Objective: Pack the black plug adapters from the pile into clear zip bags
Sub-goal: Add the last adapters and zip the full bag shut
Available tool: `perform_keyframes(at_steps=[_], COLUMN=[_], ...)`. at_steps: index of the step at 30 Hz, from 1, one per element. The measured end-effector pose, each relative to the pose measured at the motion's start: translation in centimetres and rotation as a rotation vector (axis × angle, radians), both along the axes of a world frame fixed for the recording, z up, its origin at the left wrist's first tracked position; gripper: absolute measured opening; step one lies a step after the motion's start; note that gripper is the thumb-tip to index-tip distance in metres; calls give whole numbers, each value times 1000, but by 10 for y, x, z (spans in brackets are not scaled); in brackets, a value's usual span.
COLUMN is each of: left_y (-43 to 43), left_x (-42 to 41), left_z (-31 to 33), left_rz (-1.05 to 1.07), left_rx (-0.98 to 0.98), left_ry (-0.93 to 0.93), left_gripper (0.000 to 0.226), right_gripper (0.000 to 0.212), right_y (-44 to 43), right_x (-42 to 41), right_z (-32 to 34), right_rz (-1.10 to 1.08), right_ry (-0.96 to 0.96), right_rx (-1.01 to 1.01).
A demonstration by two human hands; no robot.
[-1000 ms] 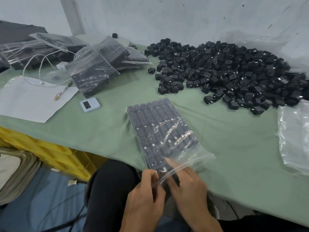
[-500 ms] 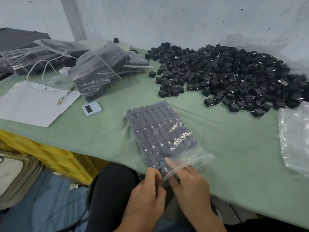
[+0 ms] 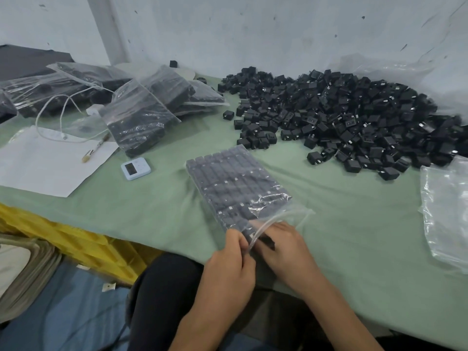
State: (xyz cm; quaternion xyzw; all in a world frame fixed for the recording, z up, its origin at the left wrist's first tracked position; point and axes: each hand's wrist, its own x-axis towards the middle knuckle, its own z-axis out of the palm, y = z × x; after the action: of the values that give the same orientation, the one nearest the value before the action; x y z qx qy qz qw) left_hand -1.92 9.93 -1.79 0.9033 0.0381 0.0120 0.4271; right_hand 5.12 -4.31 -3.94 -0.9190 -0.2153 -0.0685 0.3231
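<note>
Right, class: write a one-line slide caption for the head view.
Left hand and right hand grip the mouth of a packed zip bag, adapter pile beyond.

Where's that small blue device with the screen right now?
Head view, left of centre: the small blue device lies on the green cloth, between the white paper sheet and the flat filled bag, just in front of a packed bag.

green table (image 3: 354, 236) w/ adapter pile (image 3: 342, 117), packed bag (image 3: 233, 183), filled bags (image 3: 136, 120), paper (image 3: 45, 163), timer (image 3: 135, 168), empty bags (image 3: 445, 211) rt

Blue timer (image 3: 135, 168) beside white paper (image 3: 45, 168); pen (image 3: 95, 149) atop.
</note>
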Motion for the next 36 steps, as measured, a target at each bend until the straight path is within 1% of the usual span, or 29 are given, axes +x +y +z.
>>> perform_keyframes(at_steps=[4, 6, 8, 12, 14, 18, 22, 23, 25, 27, 29, 30, 31, 33, 34, 36], left_y=[11, 18, 22, 27, 29, 26, 26, 27, 27, 27, 26, 26, 25, 22, 21, 19], left_x=[-9, -11, -13, -9, -4, 6, 9, 9, 8, 6, 6, 6, 6, 7, 8, 7], left_z=[-5, -5, -5, -8, -9, -10, -13, -15, -18, -21, -24, -25, -25, -28, -29, -31], left_rz=[-48, -59, -68, -63, -68, -139, -165, -169, -176, -177, -161, -153, -145, -124, -113, -97], left_rx=[171, 248, 276, 328, 362, 418, 507, 528, 558, 556, 522, 503, 489, 476, 468, 450], left_ry=[-49, -59, -74, -159, -245, -288, -335, -343, -369, -385, -399, -405, -412, -435, -445, -457], left_gripper=[16, 14, 13, 14, 19, 51, 54, 54, 54, 55, 55, 55, 55, 54, 53, 52], right_gripper=[40, 41, 38, 34, 32, 36, 33, 32, 35, 30, 26, 25, 25, 24, 25, 29], right_y=[-7, -8, -8, -9, -10, -11, -8, -7, -10, -23, -45, -57, -70, -88, -93, -99], right_x=[-4, -6, -6, -8, -9, -10, -12, -13, -17, -21, -17, -10, 2, 43, 69, 127], right_z=[-5, -10, -14, -17, -17, -15, -10, -8, 0, 14, 34, 44, 53, 61, 61, 52], right_rz=[48, 27, 15, -10, -3, 33, 40, 43, 93, 182, 234, 209, 149, -24, -124, -291], right_ry=[12, 20, 8, -169, -186, -174, -288, -291, -212, 3, 232, 287, 282, 172, 118, 46], right_rx=[24, 44, 36, -25, -46, -68, -70, -84, -114, -114, -32, 34, 85, 120, 87, -45])
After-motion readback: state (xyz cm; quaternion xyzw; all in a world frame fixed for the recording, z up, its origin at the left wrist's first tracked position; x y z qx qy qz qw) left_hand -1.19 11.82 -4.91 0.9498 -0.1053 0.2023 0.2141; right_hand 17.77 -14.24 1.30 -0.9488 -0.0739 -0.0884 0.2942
